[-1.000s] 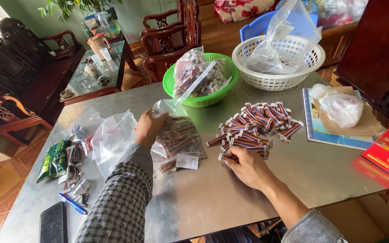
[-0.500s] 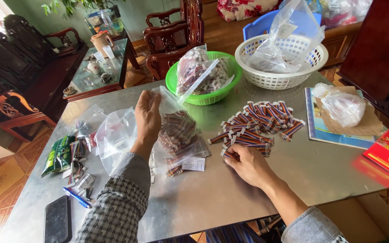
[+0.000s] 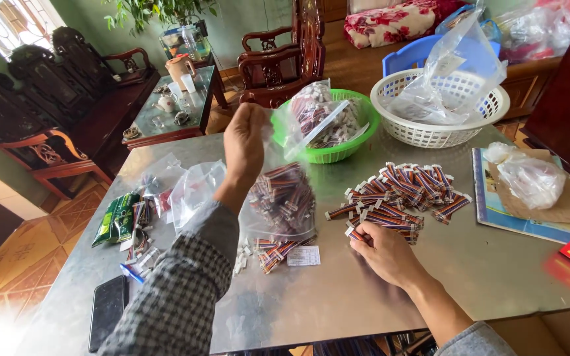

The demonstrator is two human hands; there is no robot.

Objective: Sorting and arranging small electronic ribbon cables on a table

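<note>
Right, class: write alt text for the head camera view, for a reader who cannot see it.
A person's left hand lifts a clear plastic bag full of striped cable bundles above a metal table, while the right hand rests at a loose pile of the same bundles. Behind stand a green basket and a white basket, each holding bags.

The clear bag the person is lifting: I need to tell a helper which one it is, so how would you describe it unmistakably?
Start at the metal table and find the green bowl near its far edge. Just in front of it, the left hand holds up a clear plastic bag by its top. Unlike the limp, near-empty bags to its left, this one bulges with bundled multicoloured ribbon cables.
</note>
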